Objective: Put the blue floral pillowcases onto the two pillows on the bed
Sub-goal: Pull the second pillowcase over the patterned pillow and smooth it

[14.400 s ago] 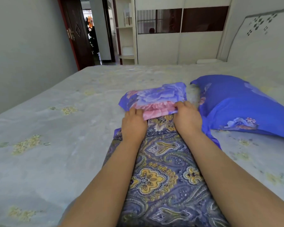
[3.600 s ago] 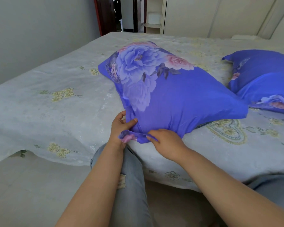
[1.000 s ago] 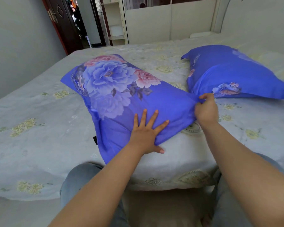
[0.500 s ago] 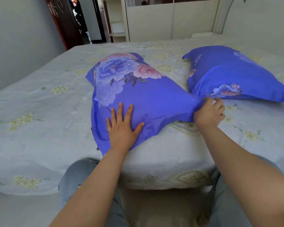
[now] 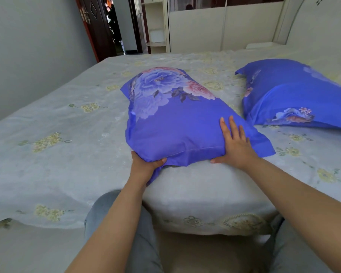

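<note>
Between the two hands, on the pale flower-printed bed sheet (image 5: 57,154), lies the plump pillow in its blue floral cotton pillowcase (image 5: 175,123), close to the mattress edge. The left hand (image 5: 146,164) clutches its near corner, cloth bunched in the fingers; the right hand (image 5: 234,144) presses flat, fingers straight, by the flange. Beyond the right hand rests the second covered blue pillow (image 5: 295,97). A hard tug on that corner could drag the pillow off the edge.
</note>
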Action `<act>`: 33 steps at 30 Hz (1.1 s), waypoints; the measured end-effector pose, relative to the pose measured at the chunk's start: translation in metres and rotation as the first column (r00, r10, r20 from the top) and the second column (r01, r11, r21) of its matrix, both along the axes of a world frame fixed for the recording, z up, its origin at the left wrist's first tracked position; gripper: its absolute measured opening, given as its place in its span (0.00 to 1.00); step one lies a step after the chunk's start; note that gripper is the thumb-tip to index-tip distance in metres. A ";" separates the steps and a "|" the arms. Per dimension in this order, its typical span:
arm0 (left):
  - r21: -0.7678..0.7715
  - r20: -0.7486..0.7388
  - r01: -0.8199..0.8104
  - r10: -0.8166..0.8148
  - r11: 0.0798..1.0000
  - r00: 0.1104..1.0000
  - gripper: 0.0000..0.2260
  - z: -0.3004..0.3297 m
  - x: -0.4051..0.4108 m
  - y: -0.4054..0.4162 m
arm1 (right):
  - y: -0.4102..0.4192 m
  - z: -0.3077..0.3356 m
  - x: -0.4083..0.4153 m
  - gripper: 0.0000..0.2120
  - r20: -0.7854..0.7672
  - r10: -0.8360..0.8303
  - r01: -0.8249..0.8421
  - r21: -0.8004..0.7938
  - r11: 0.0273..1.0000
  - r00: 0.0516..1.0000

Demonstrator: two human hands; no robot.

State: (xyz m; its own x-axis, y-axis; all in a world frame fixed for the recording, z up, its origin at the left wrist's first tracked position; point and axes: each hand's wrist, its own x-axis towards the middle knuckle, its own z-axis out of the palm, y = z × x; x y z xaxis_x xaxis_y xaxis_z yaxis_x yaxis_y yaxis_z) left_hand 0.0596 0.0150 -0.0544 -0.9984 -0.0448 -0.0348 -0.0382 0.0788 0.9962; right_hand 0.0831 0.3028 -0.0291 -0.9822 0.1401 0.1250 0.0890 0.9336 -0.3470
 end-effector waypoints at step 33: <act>-0.722 -0.350 0.146 -0.539 0.677 0.766 0.20 0.078 -0.016 0.023 | -0.142 0.035 0.048 0.06 -0.440 -0.099 -0.209 -0.598 0.774 0.893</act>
State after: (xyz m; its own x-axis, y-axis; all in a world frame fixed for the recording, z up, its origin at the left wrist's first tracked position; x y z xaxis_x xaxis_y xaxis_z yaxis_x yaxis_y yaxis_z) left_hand 0.0435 0.0380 0.0233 -0.7930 0.4905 0.3612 0.6059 0.5736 0.5512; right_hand 0.1316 0.1603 0.0064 -0.8559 0.2843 0.4319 -0.2540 0.4963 -0.8301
